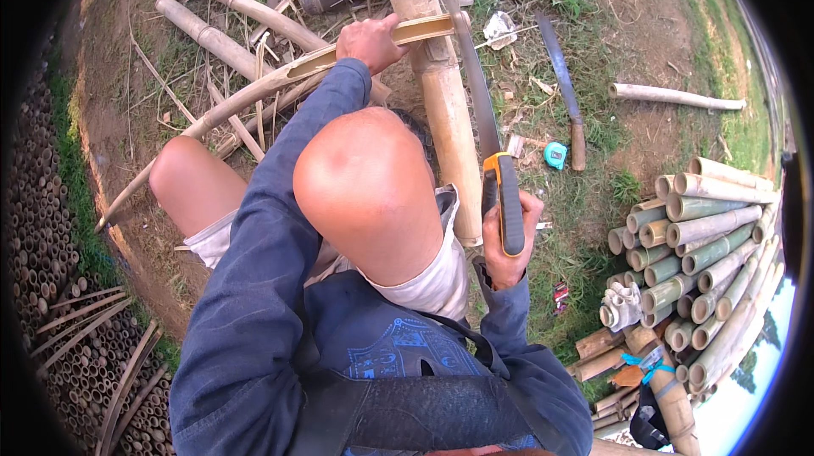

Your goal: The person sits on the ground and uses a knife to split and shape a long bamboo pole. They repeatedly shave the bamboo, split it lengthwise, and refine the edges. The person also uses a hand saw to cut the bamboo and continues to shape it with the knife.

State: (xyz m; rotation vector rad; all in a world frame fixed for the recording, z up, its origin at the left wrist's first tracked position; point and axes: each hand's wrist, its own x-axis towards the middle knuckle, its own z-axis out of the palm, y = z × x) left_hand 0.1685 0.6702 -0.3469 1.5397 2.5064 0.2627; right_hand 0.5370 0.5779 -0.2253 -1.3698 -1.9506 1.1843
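Observation:
My left hand (370, 43) is closed around a long split bamboo pole (298, 68), whose hollow cut side faces up near its right end. That end lies across a thick upright-running bamboo post (447, 121). In my right hand (515, 240) is the orange and black handle of a handsaw (479, 91). The long blade runs away from me and crosses the pole at its right end, just right of the post. Whether the teeth touch the bamboo I cannot tell.
A machete (560, 75) and a turquoise tape measure (555, 155) lie on the grass to the right. Stacked bamboo poles (704, 240) fill the right side, with a pale glove (621, 305) on them. Cut poles (225, 41) lie at the far left. More bamboo ends (42, 227) are piled leftmost.

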